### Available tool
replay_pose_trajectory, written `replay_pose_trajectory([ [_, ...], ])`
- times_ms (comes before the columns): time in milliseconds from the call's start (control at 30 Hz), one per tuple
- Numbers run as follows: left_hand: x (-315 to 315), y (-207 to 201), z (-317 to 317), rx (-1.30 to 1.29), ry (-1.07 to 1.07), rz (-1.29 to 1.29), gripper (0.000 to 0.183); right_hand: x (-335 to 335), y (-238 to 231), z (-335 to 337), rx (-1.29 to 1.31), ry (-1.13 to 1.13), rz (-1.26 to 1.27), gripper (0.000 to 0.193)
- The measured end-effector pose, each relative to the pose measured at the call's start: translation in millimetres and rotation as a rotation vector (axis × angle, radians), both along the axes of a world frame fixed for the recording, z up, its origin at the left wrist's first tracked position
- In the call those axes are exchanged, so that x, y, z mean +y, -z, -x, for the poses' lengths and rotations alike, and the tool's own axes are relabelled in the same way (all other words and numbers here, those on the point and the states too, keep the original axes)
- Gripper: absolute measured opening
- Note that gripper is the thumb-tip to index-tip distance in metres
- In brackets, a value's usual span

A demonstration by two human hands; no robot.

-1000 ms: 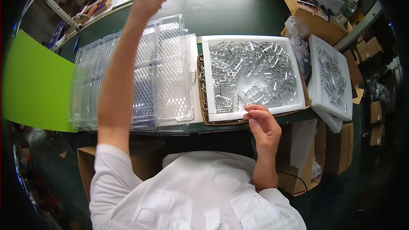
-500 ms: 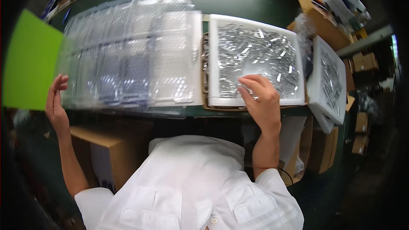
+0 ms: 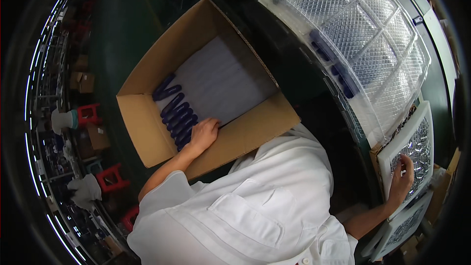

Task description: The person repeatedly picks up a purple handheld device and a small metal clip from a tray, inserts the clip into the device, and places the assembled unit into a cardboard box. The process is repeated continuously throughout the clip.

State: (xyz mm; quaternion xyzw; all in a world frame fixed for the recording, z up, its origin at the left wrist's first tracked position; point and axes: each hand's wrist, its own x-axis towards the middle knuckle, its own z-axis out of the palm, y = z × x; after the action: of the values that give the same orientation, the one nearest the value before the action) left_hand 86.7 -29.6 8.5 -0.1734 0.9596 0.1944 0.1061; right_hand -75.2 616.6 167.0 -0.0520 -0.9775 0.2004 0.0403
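My left hand reaches into an open cardboard box, its fingers curled down beside a row of dark blue, rounded pieces. The fingertips are hidden, so what they grip does not show. On the right, my right hand is over a white tray full of small shiny metal pieces. Thumb and fingers are drawn together there in a pinch; anything between them is too small to make out.
Clear plastic trays with a diamond texture lie on the table at upper right, more dark blue pieces at their near edge. A second white tray of metal pieces leans at lower right. Red stools stand left.
The view has swung left and down to the cardboard box. My left hand has left the clear trays' left edge and gone into the box. My right hand remains at the metal-piece tray.
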Motion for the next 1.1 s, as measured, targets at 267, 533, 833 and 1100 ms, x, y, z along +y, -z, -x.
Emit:
replay_pose_trajectory([
  [267, -186.7, 50.5, -45.1, 0.007, -0.295, 0.448, 0.048, 78.5, 13.5, -6.8, 0.174, 0.222, -0.082, 0.044],
  [533, -230.5, 22.0, 12.5, -0.246, 0.317, 0.401, 0.049, 75.6, 32.8, -16.2, 0.015, 0.249, 0.054, 0.043],
  [833, -160.8, -19.5, 91.0, -0.134, 0.617, 0.510, 0.023, 113.0, 34.4, -39.2, 0.044, 0.269, 0.439, 0.032],
  [1100, -171.8, 1.1, 110.3, 0.094, -0.122, 0.395, 0.040, 130.9, 43.1, -49.8, 0.060, 0.227, 0.439, 0.028],
])
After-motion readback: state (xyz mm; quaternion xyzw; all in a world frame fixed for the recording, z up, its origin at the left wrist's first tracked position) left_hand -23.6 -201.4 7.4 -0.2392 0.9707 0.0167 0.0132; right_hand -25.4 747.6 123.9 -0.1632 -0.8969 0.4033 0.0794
